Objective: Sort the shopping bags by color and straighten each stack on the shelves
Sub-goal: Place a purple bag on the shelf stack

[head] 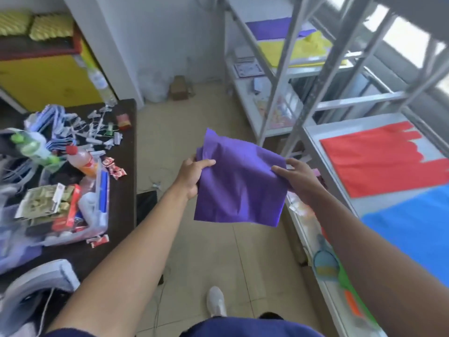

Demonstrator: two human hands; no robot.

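the near shelf [313, 139] on my right carries a flat stack of red bags [379, 164] and, just beside it toward me, blue bags [413, 227]. on the far shelf [315, 68] lie purple bags [269, 27] with yellow bags [289, 51] in front, touching. the dark tabletop [121, 195] on my left is crowded: a clear plastic bin [103, 210] full of packets, an orange drink bottle [83, 161] with a red cap, a green-capped bottle [31, 147], red sachets [114, 167] and scattered white clips [97, 128]. a small cardboard box [179, 88] sits on the tiled floor [194, 117] by the wall.
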